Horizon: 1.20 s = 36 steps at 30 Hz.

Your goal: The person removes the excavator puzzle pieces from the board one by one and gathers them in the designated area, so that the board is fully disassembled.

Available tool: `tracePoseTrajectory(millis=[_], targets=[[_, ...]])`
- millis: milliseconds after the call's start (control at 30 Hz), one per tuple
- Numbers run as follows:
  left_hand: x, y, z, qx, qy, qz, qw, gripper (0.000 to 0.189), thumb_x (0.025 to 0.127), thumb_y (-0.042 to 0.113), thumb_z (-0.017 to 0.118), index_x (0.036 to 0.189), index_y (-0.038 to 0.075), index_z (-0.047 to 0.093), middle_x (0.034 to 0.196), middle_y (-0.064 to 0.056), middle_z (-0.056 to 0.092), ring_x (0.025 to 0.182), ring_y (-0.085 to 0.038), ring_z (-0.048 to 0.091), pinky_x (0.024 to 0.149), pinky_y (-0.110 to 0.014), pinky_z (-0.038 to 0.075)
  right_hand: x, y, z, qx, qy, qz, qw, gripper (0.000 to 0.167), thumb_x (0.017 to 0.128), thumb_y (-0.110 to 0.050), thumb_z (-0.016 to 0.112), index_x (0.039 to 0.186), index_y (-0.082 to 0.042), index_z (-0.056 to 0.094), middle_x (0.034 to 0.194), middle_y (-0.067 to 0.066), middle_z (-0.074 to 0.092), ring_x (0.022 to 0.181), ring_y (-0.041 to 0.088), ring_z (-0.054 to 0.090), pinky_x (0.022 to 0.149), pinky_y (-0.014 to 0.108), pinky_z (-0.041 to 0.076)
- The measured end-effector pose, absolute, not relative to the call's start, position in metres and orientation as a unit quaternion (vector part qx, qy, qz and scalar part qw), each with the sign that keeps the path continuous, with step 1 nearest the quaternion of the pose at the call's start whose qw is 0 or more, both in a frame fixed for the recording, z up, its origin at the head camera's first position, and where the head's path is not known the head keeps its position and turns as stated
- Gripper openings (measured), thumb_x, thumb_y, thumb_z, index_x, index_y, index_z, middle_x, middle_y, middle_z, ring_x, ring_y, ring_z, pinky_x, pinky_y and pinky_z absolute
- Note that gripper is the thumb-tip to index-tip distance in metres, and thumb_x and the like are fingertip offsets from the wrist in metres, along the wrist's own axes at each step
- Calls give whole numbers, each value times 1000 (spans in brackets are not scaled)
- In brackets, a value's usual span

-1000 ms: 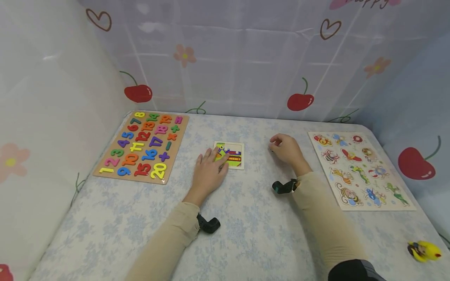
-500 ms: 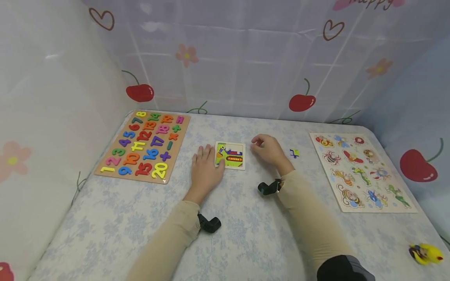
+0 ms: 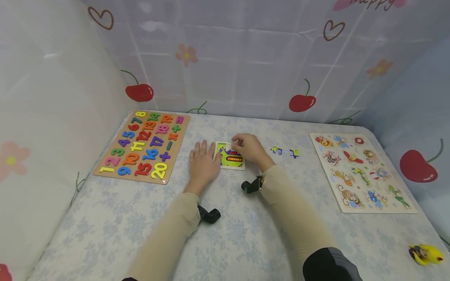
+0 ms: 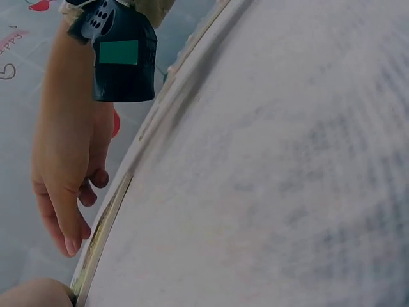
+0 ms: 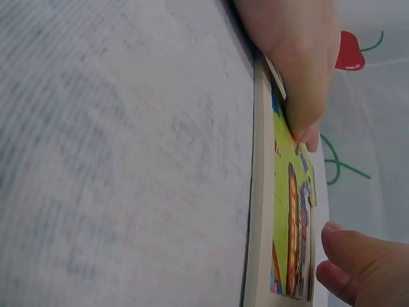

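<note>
A small square puzzle board [image 3: 233, 167] with a yellow-green, purple and red picture lies between the hands. My left hand [image 3: 204, 167] lies spread on the table at its left side, the thumb reaching its left edge. My right hand [image 3: 251, 151] is over the board's upper right corner with bent fingers. In the right wrist view its fingertips [image 5: 305, 131] come down on the picture; whether they pinch a piece is hidden. Right of the board lie two loose puzzle pieces, a yellow-and-blue piece [image 3: 276, 150] and a yellow-and-purple piece [image 3: 294, 153].
A number puzzle board [image 3: 181, 134] with coloured digits lies at left. An insect puzzle board [image 3: 325, 171] lies at right. A yellow toy duck [image 3: 427, 253] stands near the right front edge. Printed curtains [image 3: 232, 58] enclose the table.
My right hand has moved left from beside the board onto its upper right corner. Two loose pieces have come into view on its right. My left hand has shifted slightly left off the picture.
</note>
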<state>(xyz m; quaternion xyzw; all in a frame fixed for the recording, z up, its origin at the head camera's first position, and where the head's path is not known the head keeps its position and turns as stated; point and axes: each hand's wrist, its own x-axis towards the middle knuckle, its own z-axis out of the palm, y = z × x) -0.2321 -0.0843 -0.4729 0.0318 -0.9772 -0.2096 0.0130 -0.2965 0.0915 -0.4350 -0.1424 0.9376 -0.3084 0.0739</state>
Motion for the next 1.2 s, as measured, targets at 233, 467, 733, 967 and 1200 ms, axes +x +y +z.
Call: tracePoseTrajectory(millis=[233, 467, 733, 967, 1200], targets=[[-232, -83, -473, 26, -979, -200, 21, 59, 103, 51, 32, 157, 26, 30, 167, -8, 18, 156, -31, 7, 126, -52, 6, -301, 79, -440, -168, 941, -283, 77, 32, 98, -30, 63, 127, -16, 67, 105, 5, 63, 94, 22, 56, 85, 38, 50], [-232, -83, -476, 25, -981, -189, 25, 60, 103, 52, 30, 157, 26, 30, 167, -7, 18, 156, -31, 7, 126, -52, 8, -300, 71, -441, -182, 944, -265, 75, 31, 97, -31, 64, 124, -16, 68, 104, 4, 63, 95, 22, 54, 84, 38, 48], [-232, -83, -477, 30, -980, -196, 22, 60, 103, 53, 30, 157, 28, 30, 167, -5, 18, 156, -29, 7, 126, -51, 7, -298, 68, -440, -183, 938, -284, 73, 30, 96, -29, 66, 121, -11, 66, 98, 5, 60, 88, 22, 51, 81, 36, 45], [-232, -84, -477, 34, -981, -192, 22, 59, 103, 53, 30, 157, 29, 31, 167, -5, 18, 156, -29, 7, 126, -51, 7, -299, 68, -443, -162, 921, -342, 87, 27, 96, -27, 67, 118, -12, 62, 108, 5, 63, 100, 22, 59, 91, 39, 51], [-231, -84, -476, 36, -981, -188, 22, 59, 103, 53, 31, 157, 29, 31, 167, -5, 19, 156, -29, 8, 126, -51, 8, -300, 65, -446, -135, 902, -399, 96, 22, 94, -26, 70, 110, -16, 59, 107, 4, 66, 99, 21, 63, 84, 37, 54]])
